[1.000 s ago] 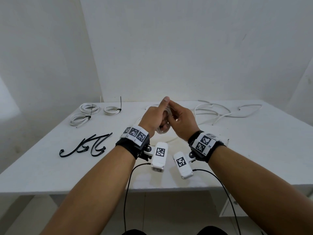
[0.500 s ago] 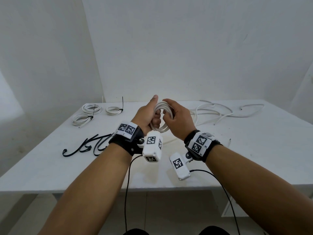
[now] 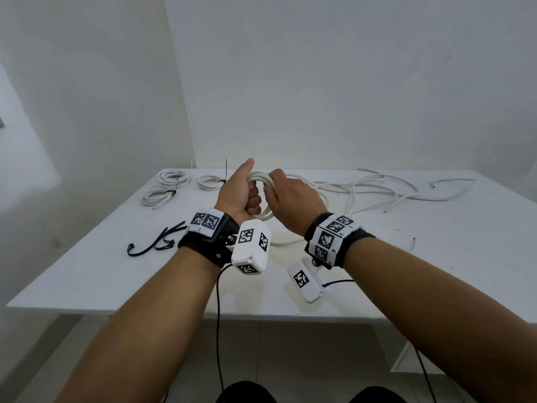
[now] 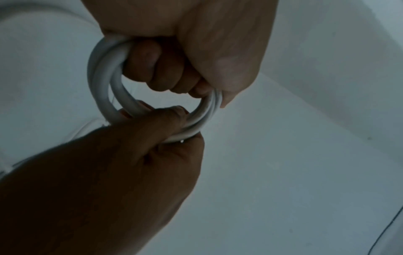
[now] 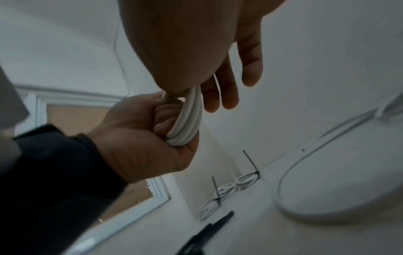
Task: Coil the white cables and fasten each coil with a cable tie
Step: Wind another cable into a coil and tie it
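A white cable coil [image 3: 259,178] of several loops is held upright above the table between both hands. My left hand [image 3: 244,196] has its fingers curled through the ring, thumb pointing up. In the left wrist view these fingers [image 4: 174,77] wrap the coil [image 4: 102,82] from the top. My right hand [image 3: 290,196] pinches the opposite side of the ring [image 4: 152,138], thumb against the loops. In the right wrist view its other fingers [image 5: 226,89] stretch out behind the coil [image 5: 187,120]. The cable's tail [image 3: 282,242] hangs to the table.
Three tied coils [image 3: 173,178] [image 3: 157,196] [image 3: 210,183] lie at the back left of the white table [image 3: 436,257]. Black cable ties [image 3: 154,244] lie left of my left wrist. Loose white cables [image 3: 377,187] sprawl at the back right. Walls stand close behind and to the left.
My left hand has turned thumb-up with its fist round the coil. The coil's loops now show between the hands, and my right hand has slid onto the ring's right side.
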The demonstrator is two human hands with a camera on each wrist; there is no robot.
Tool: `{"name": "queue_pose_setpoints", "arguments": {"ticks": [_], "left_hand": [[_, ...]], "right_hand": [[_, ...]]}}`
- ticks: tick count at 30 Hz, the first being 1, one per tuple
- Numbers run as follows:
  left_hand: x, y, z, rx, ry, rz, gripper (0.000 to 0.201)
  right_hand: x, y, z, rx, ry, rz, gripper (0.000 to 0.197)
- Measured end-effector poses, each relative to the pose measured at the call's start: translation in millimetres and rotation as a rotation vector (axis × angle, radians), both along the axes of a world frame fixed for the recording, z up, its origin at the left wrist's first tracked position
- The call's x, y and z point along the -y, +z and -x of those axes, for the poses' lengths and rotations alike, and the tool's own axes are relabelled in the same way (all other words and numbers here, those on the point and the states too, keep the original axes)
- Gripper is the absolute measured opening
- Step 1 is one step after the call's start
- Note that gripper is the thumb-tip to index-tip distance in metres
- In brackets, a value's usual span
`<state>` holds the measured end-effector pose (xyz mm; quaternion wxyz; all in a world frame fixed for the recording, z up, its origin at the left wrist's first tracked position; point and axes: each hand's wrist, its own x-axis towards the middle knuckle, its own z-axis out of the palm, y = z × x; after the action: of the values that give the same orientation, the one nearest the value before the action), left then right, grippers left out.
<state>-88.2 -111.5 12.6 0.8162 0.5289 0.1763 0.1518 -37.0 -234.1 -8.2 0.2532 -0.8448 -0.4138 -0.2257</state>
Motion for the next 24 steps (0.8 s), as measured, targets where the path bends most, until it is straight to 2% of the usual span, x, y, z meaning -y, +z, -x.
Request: {"name": "queue_pose_setpoints", "arguments": {"ticks": [3,10,13,16,19,21,24], "left_hand": [[-18,3,9,0.017,0.061,-0.055,0.045],[-69,-8,42,0.011,0.076,-0.171,0.035],[-91,-14,54,0.035,0.153,-0.117,0.044],[-112,-21,64,0.053,0.248,-0.044,0.032],[-136,-28,76,0.055,0.347,0.022,0.029],[-155,-34,86,0.061,0.433,0.079,0.031],[-178,-42,100,0.049,0.53,0.131,0.031]], "right_hand": [[-18,2,10,-0.052,0.043,-0.062,0.025],[-64,2,32,-0.083,0.058,0.079,0.029],[-89,6,40,-0.132,0.125,0.091,0.028],[-114,10,45,-0.187,0.258,0.104,0.021],[-132,11,42,-0.356,0.43,0.141,0.023],[-140,8,33,-0.461,0.464,0.138,0.027],[-149,-2,19,-0.329,0.421,0.256,0.019]]}}
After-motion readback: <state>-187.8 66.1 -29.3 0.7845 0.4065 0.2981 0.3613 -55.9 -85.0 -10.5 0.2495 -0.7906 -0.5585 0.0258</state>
